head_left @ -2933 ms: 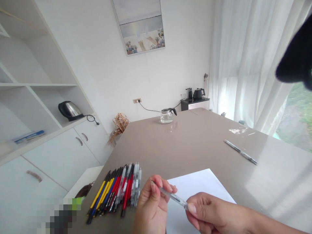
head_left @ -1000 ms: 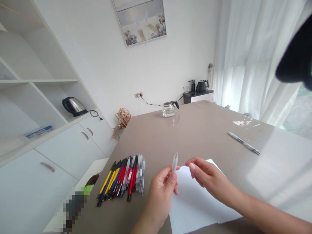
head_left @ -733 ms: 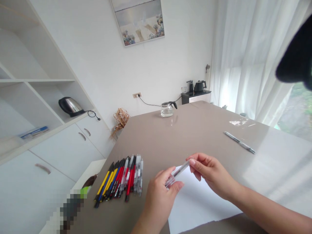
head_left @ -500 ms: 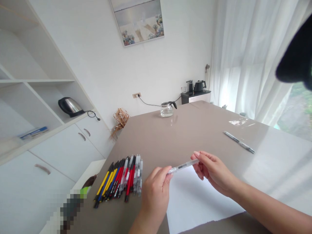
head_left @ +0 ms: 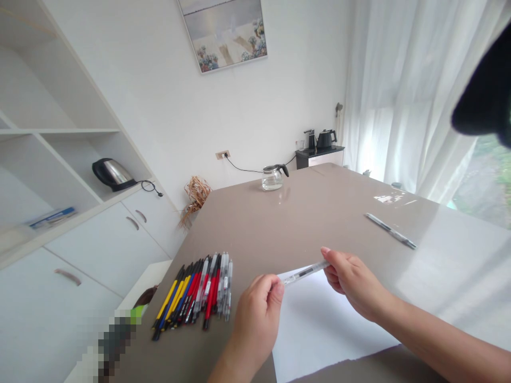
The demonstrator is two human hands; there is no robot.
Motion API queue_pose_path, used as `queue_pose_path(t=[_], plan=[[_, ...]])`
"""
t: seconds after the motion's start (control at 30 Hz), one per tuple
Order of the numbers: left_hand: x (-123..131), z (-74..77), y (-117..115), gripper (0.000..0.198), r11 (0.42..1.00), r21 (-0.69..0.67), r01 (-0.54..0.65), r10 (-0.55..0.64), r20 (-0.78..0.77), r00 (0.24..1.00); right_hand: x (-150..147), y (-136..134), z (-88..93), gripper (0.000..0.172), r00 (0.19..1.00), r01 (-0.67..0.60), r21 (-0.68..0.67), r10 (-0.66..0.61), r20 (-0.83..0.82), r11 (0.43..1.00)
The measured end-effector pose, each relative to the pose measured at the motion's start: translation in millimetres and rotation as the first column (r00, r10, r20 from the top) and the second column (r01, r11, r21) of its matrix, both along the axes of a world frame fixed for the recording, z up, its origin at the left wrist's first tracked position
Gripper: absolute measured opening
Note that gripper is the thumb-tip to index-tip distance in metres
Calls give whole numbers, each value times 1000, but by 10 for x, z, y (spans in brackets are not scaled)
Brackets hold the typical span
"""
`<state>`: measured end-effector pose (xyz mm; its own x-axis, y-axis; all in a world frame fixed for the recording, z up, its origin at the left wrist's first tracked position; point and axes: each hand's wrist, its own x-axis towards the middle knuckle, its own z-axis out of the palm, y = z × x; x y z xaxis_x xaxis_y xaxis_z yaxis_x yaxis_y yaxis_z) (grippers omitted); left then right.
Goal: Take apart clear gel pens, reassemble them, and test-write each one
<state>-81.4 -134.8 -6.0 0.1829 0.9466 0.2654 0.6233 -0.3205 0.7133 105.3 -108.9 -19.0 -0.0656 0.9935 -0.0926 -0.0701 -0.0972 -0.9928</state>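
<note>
A clear-barrelled pen point(head_left: 305, 272) is held level above a white sheet of paper point(head_left: 325, 330), one end in each hand. My left hand point(head_left: 258, 314) pinches its left end between thumb and forefinger. The right end sits between the thumb and fingers of my right hand point(head_left: 351, 274). To the left of my left hand, a row of pens point(head_left: 195, 292) with yellow, blue, red, black and clear barrels lies side by side. Another clear pen point(head_left: 391, 231) lies alone on the right, beyond my right hand.
The brown table point(head_left: 255, 229) carries a glass pot point(head_left: 272, 178) with a dark handle near its far edge. A steel kettle point(head_left: 114, 174) sits in the cabinet at left. Black appliances point(head_left: 325, 139) stand on a low stand behind the table.
My right fingers have closed more tightly round the pen's right end, and both hands have shifted slightly right with it. The other pens and the paper have stayed in place.
</note>
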Motion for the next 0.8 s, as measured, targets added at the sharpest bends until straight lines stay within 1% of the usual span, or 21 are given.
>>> queue_pose_path(t=[0.13,0.23,0.33,0.4,0.47,0.53,0.6,0.63,0.67,0.73,0.8], plan=[[3,28,-24,28,991,-126,51,-45,52,998,-6,-43,-20,42,999,8,58,-10,33,998],[-19,16,-18,32,975,-203,93,-61,158,986,-19,-74,-36,42,998,44,89,-48,38,995],[-45,-15,7,34,949,-276,150,-69,283,957,-25,-87,-54,42,997,59,102,-64,42,993],[-52,-31,21,35,930,-317,185,-60,367,928,-22,-91,-65,42,997,56,115,-61,42,992],[-50,-38,28,35,907,-351,231,-46,465,884,-17,-95,-74,42,998,46,133,-52,39,990],[-38,-40,30,35,871,-393,294,-25,563,826,-17,-96,-82,42,998,39,150,-45,34,988],[-26,-47,32,35,837,-432,335,8,622,783,-25,-87,-87,42,998,47,149,-52,31,988],[-22,-53,35,35,836,-440,328,18,620,784,-32,-76,-88,42,998,56,138,-59,21,989],[-21,-61,39,35,850,-434,297,22,593,805,-38,-63,-88,42,998,56,116,-57,2,992],[-32,-78,52,35,910,-377,174,30,479,877,-46,-28,-83,42,998,23,54,-20,-59,998],[-60,-88,70,33,961,-276,36,62,338,939,-39,8,-74,42,993,-37,-9,36,-110,999]])
